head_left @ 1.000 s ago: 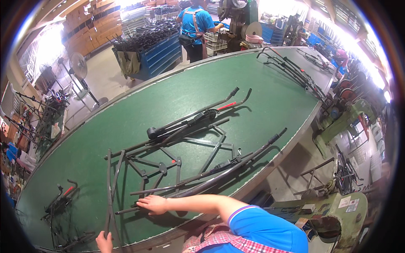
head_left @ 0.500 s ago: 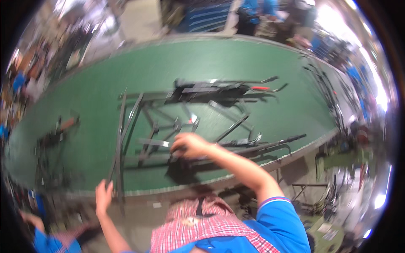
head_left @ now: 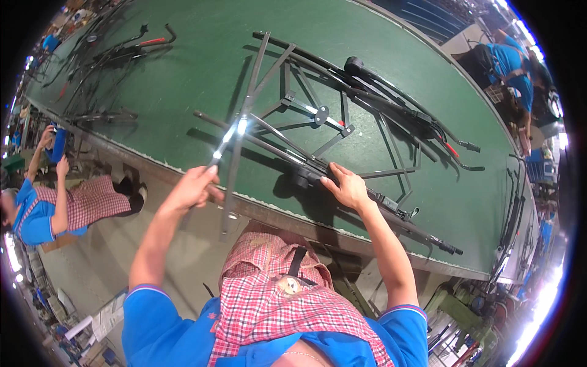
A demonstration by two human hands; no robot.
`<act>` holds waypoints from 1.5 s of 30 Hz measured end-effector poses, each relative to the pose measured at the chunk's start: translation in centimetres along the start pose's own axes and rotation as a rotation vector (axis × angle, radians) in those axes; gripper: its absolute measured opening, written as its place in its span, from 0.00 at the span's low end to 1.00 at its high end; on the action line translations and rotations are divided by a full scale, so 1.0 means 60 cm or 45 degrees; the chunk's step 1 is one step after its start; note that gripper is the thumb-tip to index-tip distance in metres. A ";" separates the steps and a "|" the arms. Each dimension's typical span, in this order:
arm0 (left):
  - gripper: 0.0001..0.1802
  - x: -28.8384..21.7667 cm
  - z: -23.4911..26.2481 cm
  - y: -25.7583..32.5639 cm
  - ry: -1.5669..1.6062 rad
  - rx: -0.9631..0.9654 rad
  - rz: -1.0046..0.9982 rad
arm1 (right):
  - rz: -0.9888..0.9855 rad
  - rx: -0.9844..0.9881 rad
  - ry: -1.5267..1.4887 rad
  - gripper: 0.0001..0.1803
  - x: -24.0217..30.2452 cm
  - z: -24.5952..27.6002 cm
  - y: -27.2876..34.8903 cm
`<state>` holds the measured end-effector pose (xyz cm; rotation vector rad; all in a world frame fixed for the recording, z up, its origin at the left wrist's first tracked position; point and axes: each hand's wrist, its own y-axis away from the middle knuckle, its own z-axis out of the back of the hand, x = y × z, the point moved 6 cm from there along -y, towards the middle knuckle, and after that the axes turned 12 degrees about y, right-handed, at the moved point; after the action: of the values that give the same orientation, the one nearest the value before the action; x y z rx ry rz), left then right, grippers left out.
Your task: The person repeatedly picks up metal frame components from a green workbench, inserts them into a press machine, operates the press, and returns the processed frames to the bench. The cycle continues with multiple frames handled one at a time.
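A black folding metal frame (head_left: 269, 136) lies spread on the green table, with long side tubes, thin crossing bars and a round joint plate (head_left: 320, 115) in its middle. At its left end two flat bars cross. My left hand (head_left: 194, 188) is closed round the near end of one crossed bar (head_left: 227, 136), just over the table's front edge. My right hand (head_left: 348, 187) grips the near side tube (head_left: 391, 215), beside a dark round fitting (head_left: 299, 178). Part of that tube is hidden under my fingers. Along the far side tube, a red piece (head_left: 451, 149) shows by the curved ends.
More black tube frames (head_left: 125, 52) lie at the table's far left, and others (head_left: 512, 208) at its right end. A person (head_left: 52, 205) in a checked apron stands left, holding something blue. Another person (head_left: 510, 70) bends at the upper right. The table edge (head_left: 275, 215) runs before me.
The whole view has swung round, so the frame now lies slanted. My right hand has gone from the inner bars to the near side tube. My left hand still holds a crossed bar.
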<state>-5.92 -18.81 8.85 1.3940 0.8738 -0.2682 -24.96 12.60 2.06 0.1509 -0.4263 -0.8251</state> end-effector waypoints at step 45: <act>0.21 0.053 -0.224 -0.231 1.116 0.519 -0.302 | 0.791 -0.670 0.175 0.34 0.192 0.167 -0.110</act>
<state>-17.70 -8.18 -2.65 1.8148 1.7868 0.0093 -26.78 0.00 12.74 -0.3978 -0.0988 -0.2883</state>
